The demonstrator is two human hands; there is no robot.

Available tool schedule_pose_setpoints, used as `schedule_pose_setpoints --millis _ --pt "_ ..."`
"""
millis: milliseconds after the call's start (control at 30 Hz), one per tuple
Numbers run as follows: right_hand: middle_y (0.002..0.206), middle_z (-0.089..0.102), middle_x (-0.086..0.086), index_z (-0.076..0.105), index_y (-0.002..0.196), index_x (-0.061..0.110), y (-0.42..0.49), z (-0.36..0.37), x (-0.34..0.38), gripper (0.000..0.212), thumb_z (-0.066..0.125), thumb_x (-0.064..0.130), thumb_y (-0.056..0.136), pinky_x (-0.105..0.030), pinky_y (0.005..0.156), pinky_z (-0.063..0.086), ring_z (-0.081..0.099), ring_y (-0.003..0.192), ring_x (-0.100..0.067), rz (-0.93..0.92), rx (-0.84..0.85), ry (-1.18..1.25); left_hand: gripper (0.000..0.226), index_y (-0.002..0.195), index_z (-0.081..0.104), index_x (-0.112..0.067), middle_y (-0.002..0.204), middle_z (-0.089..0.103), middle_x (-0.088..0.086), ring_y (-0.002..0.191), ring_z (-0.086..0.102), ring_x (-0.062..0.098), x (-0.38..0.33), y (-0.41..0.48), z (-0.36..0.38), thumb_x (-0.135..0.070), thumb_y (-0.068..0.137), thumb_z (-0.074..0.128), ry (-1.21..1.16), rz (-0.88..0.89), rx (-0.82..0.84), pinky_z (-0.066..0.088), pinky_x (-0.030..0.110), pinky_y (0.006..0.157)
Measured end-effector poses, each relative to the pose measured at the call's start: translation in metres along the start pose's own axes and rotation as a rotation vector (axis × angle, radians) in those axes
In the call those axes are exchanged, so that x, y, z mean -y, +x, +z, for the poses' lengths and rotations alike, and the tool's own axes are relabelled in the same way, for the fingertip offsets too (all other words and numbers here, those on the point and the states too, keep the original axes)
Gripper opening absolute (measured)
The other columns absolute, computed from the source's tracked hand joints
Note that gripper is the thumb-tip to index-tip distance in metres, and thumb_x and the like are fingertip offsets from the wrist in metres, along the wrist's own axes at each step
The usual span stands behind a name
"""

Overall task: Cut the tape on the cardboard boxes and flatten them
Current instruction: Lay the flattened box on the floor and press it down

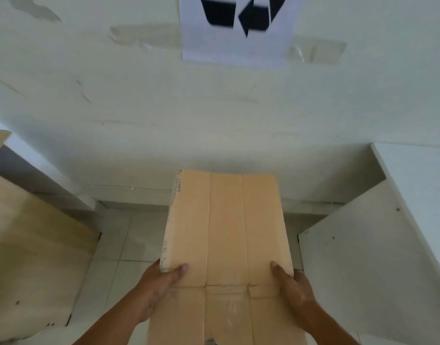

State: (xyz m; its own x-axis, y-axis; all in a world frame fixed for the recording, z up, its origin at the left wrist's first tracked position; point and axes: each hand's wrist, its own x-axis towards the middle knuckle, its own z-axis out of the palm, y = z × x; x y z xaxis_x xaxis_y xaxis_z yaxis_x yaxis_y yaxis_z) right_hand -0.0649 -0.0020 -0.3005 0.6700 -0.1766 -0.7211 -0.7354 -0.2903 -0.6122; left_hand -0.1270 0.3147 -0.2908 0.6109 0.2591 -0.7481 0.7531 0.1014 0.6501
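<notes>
Flattened cardboard box (pixel 226 235): held out at lower centre of the frame, above the tiled floor (pixel 119 245), its far edge pointing at the wall.
Left hand (pixel 154 287): grips the box's ragged left edge, thumb on top, fingers curled beneath.
Right hand (pixel 294 287): grips the right edge the same way, thumb lying on the top face.
Wall (pixel 139 95): pale, scuffed; a paper recycling sign (pixel 236 28) is taped at top centre.
Sides: wooden panel (pixel 32 257) at lower left, white cabinet (pixel 378 245) at right.
</notes>
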Motion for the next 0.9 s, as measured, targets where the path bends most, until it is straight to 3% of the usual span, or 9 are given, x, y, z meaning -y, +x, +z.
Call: schedule_pose_setpoints --millis 67,267,400,500,633,733,800,900 --pt "0.096 0.070 0.001 0.063 0.102 0.020 0.032 0.018 -0.027 0.043 0.071 0.057 0.081 -0.044 0.090 0.054 0.066 0.091 -0.023 0.000 -0.045 -0.013 0.046 0.113 0.069 -0.025 0.102 0.077 0.000 0.096 0.071 0.025 0.027 0.038 0.002 -0.042 0.075 0.088 0.025 -0.038 0.011 0.058 0.044 0.087" --pt "0.092 0.073 0.004 0.069 0.100 0.017 0.155 0.078 -0.127 0.046 0.072 0.059 0.080 -0.041 0.085 0.056 0.069 0.086 -0.019 0.050 -0.074 -0.054 0.048 0.115 0.070 -0.014 0.096 0.077 0.006 0.084 0.073 0.029 0.131 0.165 0.026 -0.031 0.074 0.089 0.054 -0.067 -0.060 0.058 0.035 0.057" --pt "0.089 0.067 0.005 0.062 0.103 0.018 0.227 0.112 -0.185 0.038 0.068 0.052 0.086 -0.034 0.072 0.050 0.064 0.082 -0.015 0.048 -0.100 -0.078 0.076 0.115 0.070 -0.017 0.100 0.076 0.001 0.089 0.071 0.021 0.202 0.249 0.037 -0.055 0.054 0.094 0.117 -0.079 -0.070 0.055 0.029 0.068" --pt "0.087 0.065 0.005 0.061 0.102 0.018 0.275 0.134 -0.218 0.039 0.067 0.053 0.087 -0.033 0.069 0.048 0.062 0.078 -0.013 0.051 -0.097 -0.110 0.091 0.112 0.070 -0.021 0.101 0.076 0.001 0.092 0.072 0.022 0.237 0.299 0.045 -0.068 0.035 0.086 0.118 -0.074 -0.055 0.059 0.037 0.079" --pt "0.098 0.070 0.004 0.065 0.110 0.019 0.337 0.159 -0.253 0.046 0.067 0.057 0.085 -0.037 0.081 0.053 0.065 0.089 -0.017 0.030 -0.081 -0.113 0.091 0.114 0.070 -0.022 0.101 0.077 0.001 0.093 0.073 0.024 0.272 0.359 0.052 -0.067 0.038 0.091 0.086 -0.083 -0.038 0.058 0.046 0.089" --pt "0.097 0.068 0.007 0.064 0.110 0.021 0.377 0.175 -0.262 0.044 0.066 0.058 0.085 -0.034 0.079 0.050 0.063 0.089 -0.014 -0.001 -0.073 -0.124 0.099 0.113 0.070 -0.023 0.102 0.077 0.001 0.094 0.073 0.024 0.285 0.399 0.057 -0.070 0.028 0.088 0.063 -0.064 -0.052 0.058 0.045 0.090" --pt "0.094 0.064 0.011 0.060 0.110 0.024 0.401 0.183 -0.263 0.037 0.064 0.054 0.089 -0.031 0.078 0.045 0.060 0.086 -0.011 -0.038 -0.054 -0.118 0.090 0.112 0.069 -0.023 0.102 0.076 0.002 0.093 0.072 0.025 0.287 0.422 0.063 -0.066 0.035 0.088 0.060 -0.025 -0.063 0.058 0.043 0.087" --pt "0.098 0.064 0.007 0.058 0.111 0.023 0.429 0.187 -0.264 0.039 0.060 0.056 0.090 -0.029 0.068 0.045 0.060 0.088 -0.011 -0.047 -0.023 -0.131 0.054 0.114 0.068 -0.020 0.097 0.074 -0.001 0.089 0.071 0.022 0.290 0.449 0.071 -0.043 0.070 0.090 0.084 0.034 -0.078 0.056 0.034 0.073"
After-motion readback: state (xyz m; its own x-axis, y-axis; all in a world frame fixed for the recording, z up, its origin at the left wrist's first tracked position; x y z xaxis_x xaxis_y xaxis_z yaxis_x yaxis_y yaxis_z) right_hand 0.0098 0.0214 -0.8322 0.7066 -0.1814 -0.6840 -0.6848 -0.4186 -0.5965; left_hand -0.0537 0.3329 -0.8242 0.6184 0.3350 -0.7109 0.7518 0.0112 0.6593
